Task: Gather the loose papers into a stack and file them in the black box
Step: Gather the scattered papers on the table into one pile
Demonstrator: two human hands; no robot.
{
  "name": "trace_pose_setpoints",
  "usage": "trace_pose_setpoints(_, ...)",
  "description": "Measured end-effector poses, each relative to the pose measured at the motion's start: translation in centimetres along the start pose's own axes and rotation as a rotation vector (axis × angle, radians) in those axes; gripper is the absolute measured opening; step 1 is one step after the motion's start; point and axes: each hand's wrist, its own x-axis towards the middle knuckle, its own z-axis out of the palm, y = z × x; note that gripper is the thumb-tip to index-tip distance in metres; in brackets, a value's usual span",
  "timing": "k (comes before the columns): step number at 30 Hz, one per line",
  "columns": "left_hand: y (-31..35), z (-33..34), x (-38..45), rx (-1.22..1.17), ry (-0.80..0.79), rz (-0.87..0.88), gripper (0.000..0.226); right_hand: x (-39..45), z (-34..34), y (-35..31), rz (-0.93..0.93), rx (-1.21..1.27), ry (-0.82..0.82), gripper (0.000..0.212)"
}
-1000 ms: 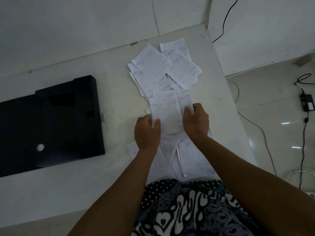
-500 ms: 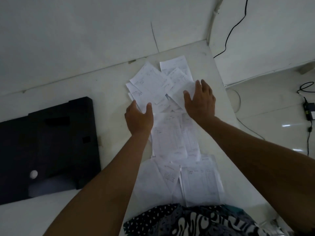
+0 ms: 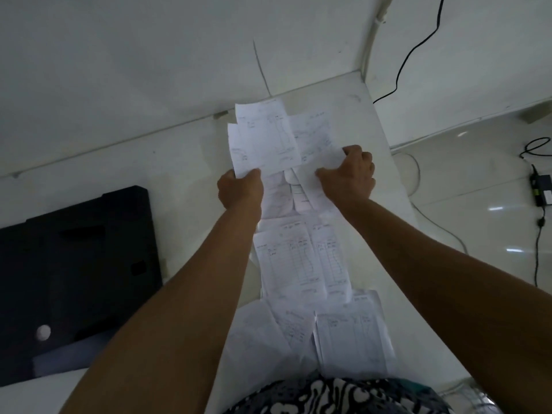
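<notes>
While both arms reach forward over the white bench (image 3: 185, 162), the left hand (image 3: 240, 189) and the right hand (image 3: 349, 177) each grip a fan of printed sheets (image 3: 277, 138) at the far end of the bench. The left hand's fingers pinch the lower left corner of the fan, thumb on top. The right hand's fingers are curled closed over its lower right edge. These sheets overlap one another unevenly, and their far ends point toward the wall (image 3: 149, 55).

More loose papers lie flat on the bench between the forearms. One group of forms (image 3: 301, 258) sits just below the hands, with ruled columns faintly visible; the print is too small to read. A nearer group (image 3: 349, 333) spreads toward the bench's front edge, next to the person's patterned black-and-white clothing (image 3: 328, 395).

To the left, well apart from the papers, the black box (image 3: 77, 264) lies flat on the bench, with a small round pale spot (image 3: 43, 332) on its surface.

Beyond the bench's right edge, a glossy tiled floor (image 3: 478, 174) carries a black power adapter (image 3: 542, 189) with its cable, and another black cable (image 3: 418, 49) hangs down the wall.
</notes>
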Motion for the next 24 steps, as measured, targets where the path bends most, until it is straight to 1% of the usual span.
trace_pose_setpoints(2,-0.3,-1.1,-0.2,-0.028,-0.033,0.066,0.009,0.1,0.0,0.0,0.011,0.034,0.015,0.055)
trace_pose_setpoints(4,-0.7,-2.6,-0.4,-0.06,-0.048,0.119,0.007,0.1,0.0,-0.1,0.009,0.033,0.019,0.05)
trace_pose_setpoints(7,-1.7,-4.6,-0.5,-0.181,-0.007,0.089,0.004,-0.1,0.1,-0.4,0.005,-0.002,0.021,0.052)
trace_pose_setpoints(9,-1.8,-5.2,-0.8,-0.231,0.003,0.066,0.007,-0.4,0.4,-0.7,-0.003,-0.015,0.011,0.055)
trace_pose_setpoints(12,-0.6,-5.4,-1.0,-0.285,0.087,0.121,0.008,-0.8,0.8,-1.0,-0.049,-0.037,0.002,0.055)
trace_pose_setpoints(14,0.2,-5.2,-0.7,-0.292,0.081,0.127,0.008,-0.9,0.8,-1.3,-0.062,-0.048,0.012,0.054)
trace_pose_setpoints(16,0.4,-4.7,-0.5,-0.236,0.021,0.127,0.008,-1.1,1.0,-1.6,-0.084,-0.071,-0.008,0.056)
trace_pose_setpoints(17,0.2,-4.2,-0.5,-0.204,0.01,0.135,0.012,-1.2,1.2,-1.7,-0.106,-0.078,-0.035,0.058)
trace_pose_setpoints(19,-0.4,-3.5,-0.6,-0.113,0.053,0.143,0.023,-1.7,1.7,-1.9,-0.152,-0.066,-0.065,0.056)
trace_pose_setpoints(21,-1.2,-3.2,-0.7,-0.008,0.115,0.128,0.032,-1.9,2.0,-1.7,-0.164,-0.019,-0.036,0.05)
trace_pose_setpoints(23,-1.7,-3.3,-0.8,0.103,0.114,0.151,0.032,-2.2,2.2,-1.7,-0.16,0.027,-0.012,0.05)
trace_pose_setpoints(24,-1.9,-3.4,-0.7,0.145,0.093,0.19,0.027,-2.3,2.4,-1.8,-0.175,0.027,-0.03,0.051)
